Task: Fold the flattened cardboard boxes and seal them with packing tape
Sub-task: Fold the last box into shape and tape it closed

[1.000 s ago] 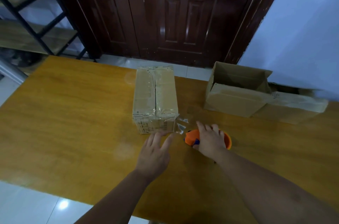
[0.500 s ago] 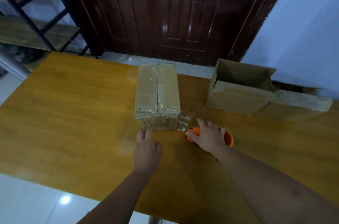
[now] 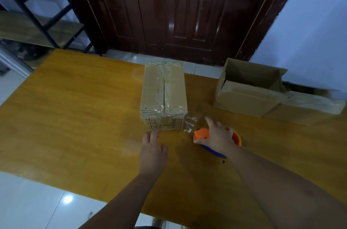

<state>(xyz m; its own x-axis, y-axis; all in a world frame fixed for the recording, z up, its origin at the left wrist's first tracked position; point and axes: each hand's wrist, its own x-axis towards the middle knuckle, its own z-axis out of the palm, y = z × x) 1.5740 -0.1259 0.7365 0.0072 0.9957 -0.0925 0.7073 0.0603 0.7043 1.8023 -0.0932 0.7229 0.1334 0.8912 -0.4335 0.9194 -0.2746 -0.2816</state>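
Observation:
A closed cardboard box [image 3: 163, 95] with clear tape along its top seam stands in the middle of the wooden table [image 3: 75, 116]. A loose strip of tape [image 3: 189, 123] runs from its near right corner toward the orange and blue tape dispenser [image 3: 201, 134]. My right hand [image 3: 216, 137] lies over the dispenser, thumb at its front, fingers spread. My left hand [image 3: 153, 150] rests flat on the table, its fingertips touching the box's near bottom edge.
A second cardboard box [image 3: 247, 88] lies open at the right back of the table, one long flap [image 3: 309, 105] spread toward the right edge. Behind the table stand a dark wooden door [image 3: 178, 9] and a metal shelf [image 3: 37, 22] at the left.
My left hand has slid left and forward until its fingertips touch the box's near edge. My right hand stays on the dispenser, whose blue handle now shows.

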